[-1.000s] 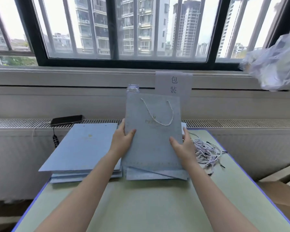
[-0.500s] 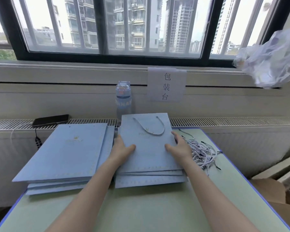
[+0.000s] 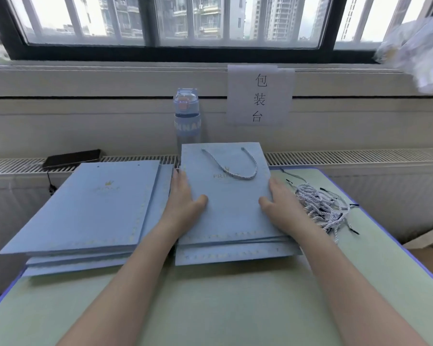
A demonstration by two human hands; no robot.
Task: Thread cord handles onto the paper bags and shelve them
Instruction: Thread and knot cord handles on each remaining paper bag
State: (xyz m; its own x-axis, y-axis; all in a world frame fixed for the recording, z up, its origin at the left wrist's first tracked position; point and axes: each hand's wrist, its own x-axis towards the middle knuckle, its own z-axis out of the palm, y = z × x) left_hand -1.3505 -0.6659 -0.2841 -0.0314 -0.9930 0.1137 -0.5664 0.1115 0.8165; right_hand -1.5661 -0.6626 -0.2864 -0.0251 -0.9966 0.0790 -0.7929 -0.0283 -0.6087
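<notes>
A flat light-blue paper bag point(image 3: 231, 196) with a white twisted cord handle point(image 3: 235, 166) lies on top of a small stack of like bags in the middle of the table. My left hand point(image 3: 183, 201) holds its left edge, thumb on top. At the bag's right edge my right hand point(image 3: 279, 199) grips the same way. A second stack of blue bags without handles point(image 3: 90, 208) lies to the left. A loose pile of white cords with black tips point(image 3: 323, 208) sits to the right.
The green table point(image 3: 210, 295) has blue edges. A clear water bottle point(image 3: 186, 118) stands behind the bags against the wall, beside a paper sign point(image 3: 259, 94). A black phone point(image 3: 71, 158) lies on the radiator ledge. Cardboard boxes point(image 3: 428, 248) sit at the right.
The bag stood upright in both hands a second ago; it has been laid flat onto the middle stack, and my hands stay at its two sides.
</notes>
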